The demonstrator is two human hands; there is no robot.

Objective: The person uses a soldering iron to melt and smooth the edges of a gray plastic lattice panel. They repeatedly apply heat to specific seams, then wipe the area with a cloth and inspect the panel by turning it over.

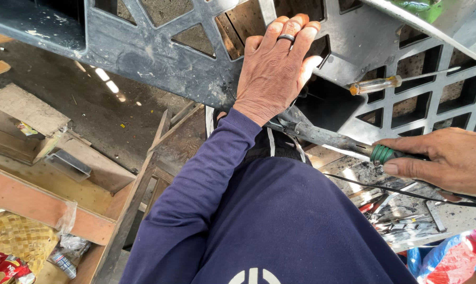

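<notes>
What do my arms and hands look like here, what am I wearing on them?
The left arm is covered by a long dark navy sleeve that ends at the wrist. The left hand is bare, with a dark band ring on one finger. The right hand is bare too, with no ring or glove visible; its arm lies outside the picture, so any sleeve there cannot be seen.

The left hand (275, 68) lies flat on the grille panel (159, 52). A screwdriver (377, 84) rests on that panel just right of it. The right hand (443, 160), lower right, grips a tool handle (385, 154).
</notes>
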